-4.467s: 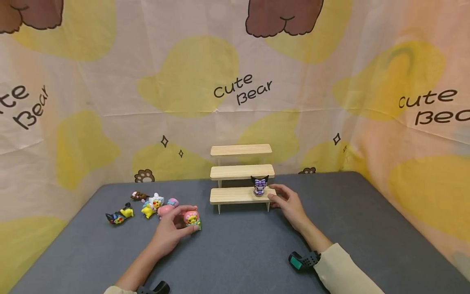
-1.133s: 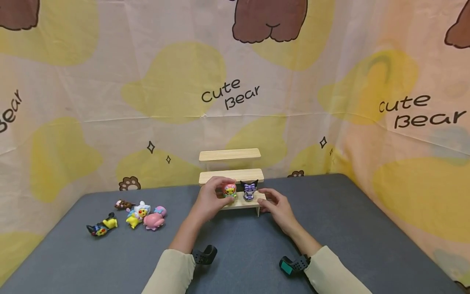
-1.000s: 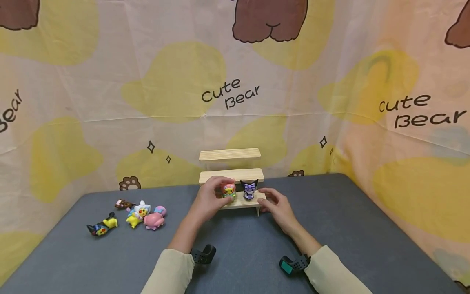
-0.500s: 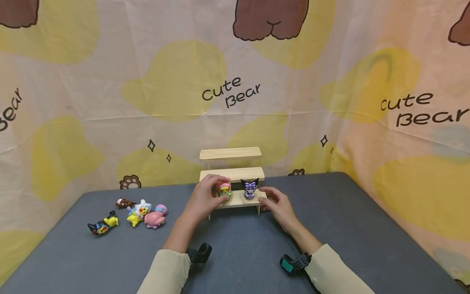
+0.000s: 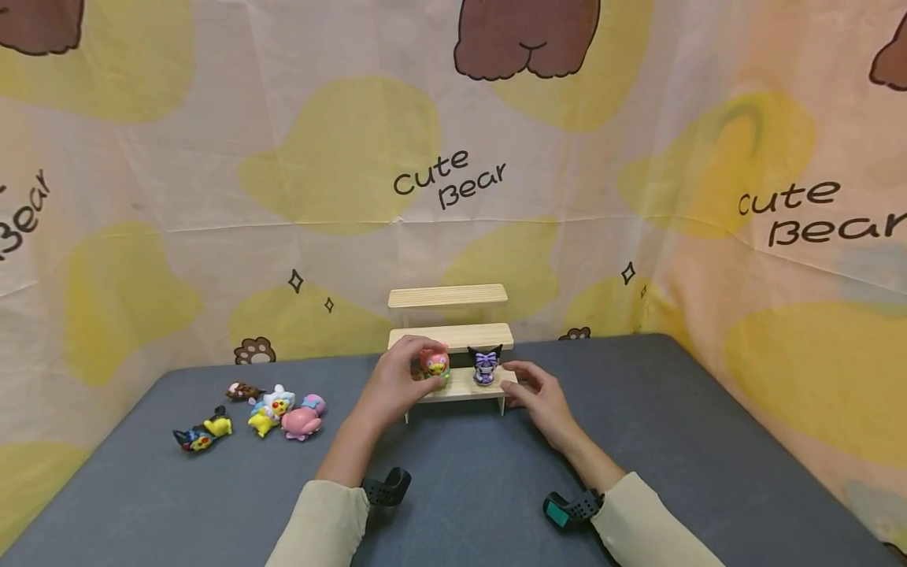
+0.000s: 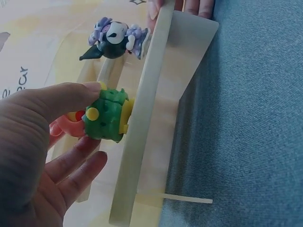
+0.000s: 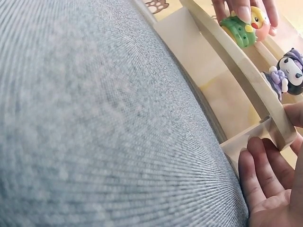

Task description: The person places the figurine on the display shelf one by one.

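Note:
My left hand [image 5: 397, 382] pinches a pink-hooded toy figurine [image 5: 434, 365] between thumb and fingers, upright over the left half of the lowest shelf [image 5: 464, 384] of a three-tier wooden stand. In the left wrist view the figurine's green body [image 6: 106, 113] shows from behind, its yellow base at the shelf surface; whether it touches, I cannot tell. A purple-and-black figurine [image 5: 485, 368] stands on the same shelf to the right, apart from it. My right hand [image 5: 542, 398] grips that shelf's right end; in the right wrist view its fingers [image 7: 267, 168] curl beneath.
Several more figurines lie on the grey tabletop [image 5: 453, 488] at left: a black-and-yellow one [image 5: 203, 431], a brown one [image 5: 244, 390], a white-and-yellow one [image 5: 272, 408] and a pink one [image 5: 302, 420]. A patterned cloth [image 5: 326, 181] rises behind the stand.
The left hand has carried the pink-hooded figurine from the table at left onto the lowest shelf, then shifted it slightly left, away from the purple one. The right hand keeps its grip.

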Available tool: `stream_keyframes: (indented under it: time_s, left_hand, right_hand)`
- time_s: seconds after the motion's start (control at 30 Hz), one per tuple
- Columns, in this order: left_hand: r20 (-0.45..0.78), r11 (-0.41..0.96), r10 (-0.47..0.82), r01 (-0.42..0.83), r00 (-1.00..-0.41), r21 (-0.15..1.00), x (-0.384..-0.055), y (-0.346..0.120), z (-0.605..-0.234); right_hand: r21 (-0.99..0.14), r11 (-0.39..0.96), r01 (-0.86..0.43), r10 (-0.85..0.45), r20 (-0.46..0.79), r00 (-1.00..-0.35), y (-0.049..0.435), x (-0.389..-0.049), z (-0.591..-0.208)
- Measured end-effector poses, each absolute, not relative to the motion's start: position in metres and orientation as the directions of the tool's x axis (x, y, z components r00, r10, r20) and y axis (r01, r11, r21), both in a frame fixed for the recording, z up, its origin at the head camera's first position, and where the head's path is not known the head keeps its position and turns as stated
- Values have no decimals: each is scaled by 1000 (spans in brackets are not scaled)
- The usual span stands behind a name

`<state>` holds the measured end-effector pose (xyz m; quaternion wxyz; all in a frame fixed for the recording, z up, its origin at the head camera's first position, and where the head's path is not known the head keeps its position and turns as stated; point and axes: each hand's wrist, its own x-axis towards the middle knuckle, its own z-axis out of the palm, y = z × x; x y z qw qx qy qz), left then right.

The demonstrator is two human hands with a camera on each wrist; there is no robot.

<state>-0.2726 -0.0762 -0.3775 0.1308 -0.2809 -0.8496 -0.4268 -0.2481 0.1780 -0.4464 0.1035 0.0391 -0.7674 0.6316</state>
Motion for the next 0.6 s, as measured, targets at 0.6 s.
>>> stream_keyframes:
  time_s: [0.6]
  left_hand:
    - [458, 461, 374, 590, -806, 663, -272, -76, -373]
  right_hand:
    - [-962, 193, -193, 63, 208, -976, 178, -247, -446]
